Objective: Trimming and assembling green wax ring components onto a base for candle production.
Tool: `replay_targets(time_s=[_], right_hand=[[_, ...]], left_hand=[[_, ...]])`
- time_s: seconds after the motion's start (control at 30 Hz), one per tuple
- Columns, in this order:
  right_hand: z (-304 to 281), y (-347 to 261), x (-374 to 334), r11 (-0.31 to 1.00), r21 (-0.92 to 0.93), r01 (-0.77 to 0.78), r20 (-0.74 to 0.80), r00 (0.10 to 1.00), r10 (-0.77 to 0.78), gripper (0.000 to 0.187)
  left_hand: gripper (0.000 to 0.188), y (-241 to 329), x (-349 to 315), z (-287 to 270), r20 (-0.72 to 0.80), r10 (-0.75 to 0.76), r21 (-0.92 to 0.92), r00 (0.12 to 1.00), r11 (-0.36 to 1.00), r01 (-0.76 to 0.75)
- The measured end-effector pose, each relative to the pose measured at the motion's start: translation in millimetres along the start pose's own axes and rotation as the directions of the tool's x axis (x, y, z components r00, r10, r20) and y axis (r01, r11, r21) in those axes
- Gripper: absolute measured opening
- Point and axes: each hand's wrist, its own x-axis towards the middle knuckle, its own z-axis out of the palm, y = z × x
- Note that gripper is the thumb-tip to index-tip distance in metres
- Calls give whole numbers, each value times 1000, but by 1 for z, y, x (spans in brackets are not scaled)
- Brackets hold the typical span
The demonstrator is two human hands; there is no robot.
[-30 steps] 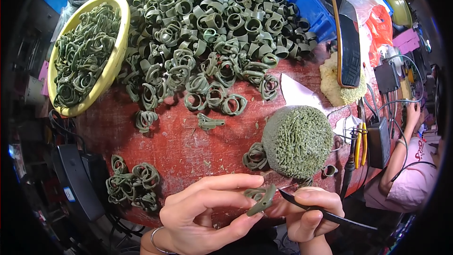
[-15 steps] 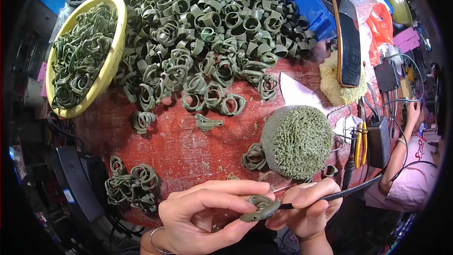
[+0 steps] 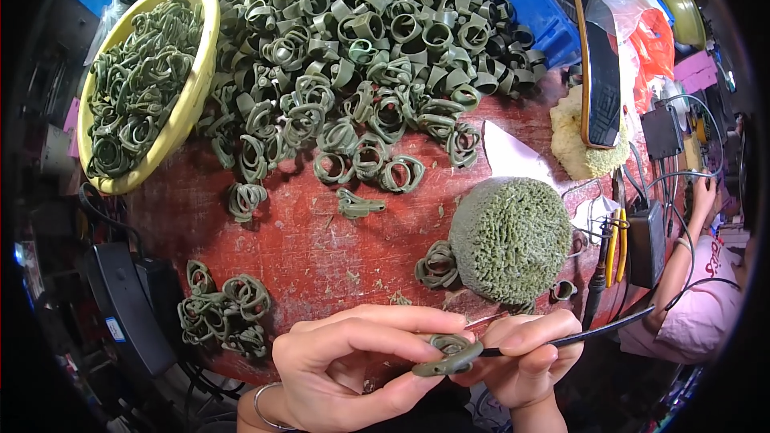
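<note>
Ring (image 3: 449,364), dull green — rounded loops, smooth side, small dark spot.
It is pinched between thumb and fingers of the left hand (image 3: 341,365), by the near edge of the red table (image 3: 313,252) — the right hand (image 3: 520,361) grasps a thin black tool (image 3: 597,330).

Ring (image 3: 451,362) between fingers (image 3: 377,338); ring pile (image 3: 377,40) behind; basin (image 3: 210,40) left; phone (image 3: 600,72) right, apparently on sponge (image 3: 566,130).
</note>
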Motion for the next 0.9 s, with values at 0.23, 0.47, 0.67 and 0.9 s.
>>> replay_targets(time_s=[0.23,0.47,0.67,0.9], right_hand=[[-3,2,1,997,-72,17,-7,1000,-17,36],[-4,4,3,999,-21,43,3,999,-43,36],[-4,1,5,998,28,-59,-4,998,59,35],[-8,5,6,993,116,-31,63,998,24,35]], left_hand=[[15,-1,5,-2,57,15,-5,998,1000,-14],[15,-1,2,2,8,-6,21,1000,1000,6],[15,2,2,2,3,-18,113,1000,993,18],[16,3,3,2,33,3,185,999,983,-9]])
